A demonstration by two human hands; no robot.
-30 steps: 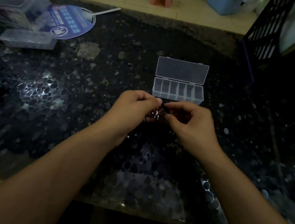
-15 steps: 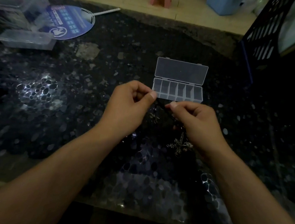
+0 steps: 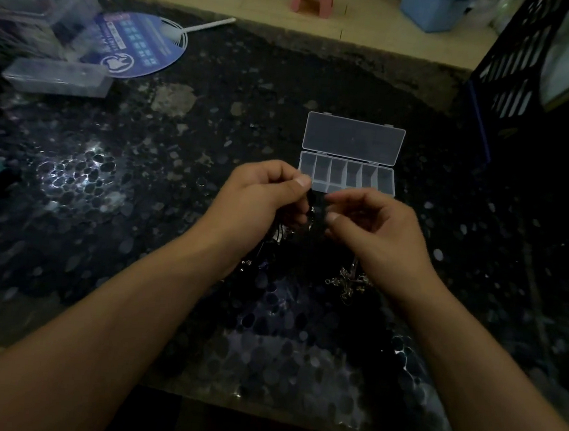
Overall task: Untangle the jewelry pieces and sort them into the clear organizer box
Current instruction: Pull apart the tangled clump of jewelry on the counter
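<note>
Nearest, a jewelry tangle lay on the dark table under the right hand, whose curled fingers pinched a thread-thin strand, the left hand pinching a dark piece, the open organizer box just beyond.

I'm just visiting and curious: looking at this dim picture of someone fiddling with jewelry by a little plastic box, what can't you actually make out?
- Head view: what kind of jewelry the left hand pinches; dark, small, partly behind the fingers.
- Whether the right hand grips any strand: too dim to tell.
- The jewelry tangle on the table: pieces too small to count, partly under the right wrist.
- The organizer box: its near edge is hidden by both hands.
</note>
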